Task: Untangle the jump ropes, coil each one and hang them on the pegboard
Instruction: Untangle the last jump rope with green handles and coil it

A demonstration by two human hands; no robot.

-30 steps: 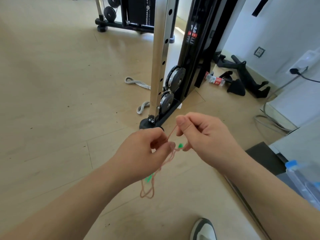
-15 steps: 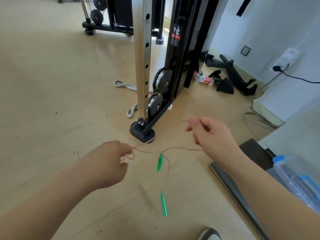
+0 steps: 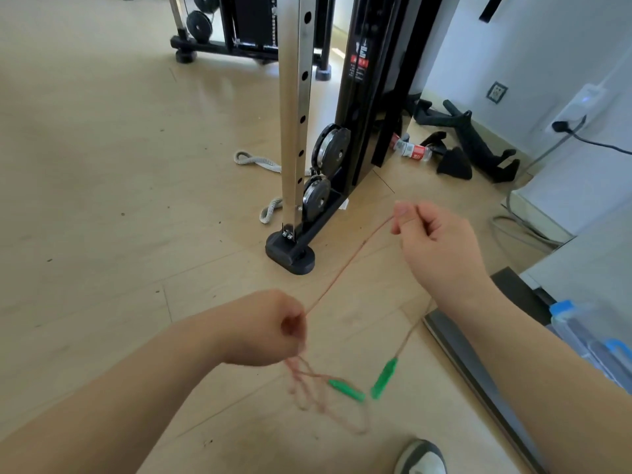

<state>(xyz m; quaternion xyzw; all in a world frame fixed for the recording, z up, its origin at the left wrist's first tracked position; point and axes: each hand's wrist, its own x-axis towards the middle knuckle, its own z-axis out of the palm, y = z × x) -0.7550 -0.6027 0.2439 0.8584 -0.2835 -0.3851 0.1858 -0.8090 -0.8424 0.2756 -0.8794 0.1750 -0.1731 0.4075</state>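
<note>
A thin pink jump rope (image 3: 349,265) runs taut between my two hands above the wooden floor. My left hand (image 3: 270,328) grips it in a fist at lower centre, with blurred loops of rope (image 3: 307,388) dangling below. My right hand (image 3: 437,244) pinches the rope between thumb and forefinger, higher and to the right. Two green handles hang low between my arms: one (image 3: 346,390) trails from the loops under the left hand, the other (image 3: 384,373) hangs from a strand dropping below my right forearm. No pegboard is in view.
A cable machine stands ahead with a steel upright (image 3: 295,131), pulleys (image 3: 331,150) and a black foot (image 3: 290,256). Grey rope handles (image 3: 254,161) lie beside it. A bottle (image 3: 410,150), black stands (image 3: 475,145), a floor cable (image 3: 523,227), a plastic box (image 3: 588,336) and my shoe (image 3: 422,456) are at right.
My hands have drawn apart, the left sinking toward me and the right lifting away, pulling one rope strand straight. The green handles have swung lower and closer together.
</note>
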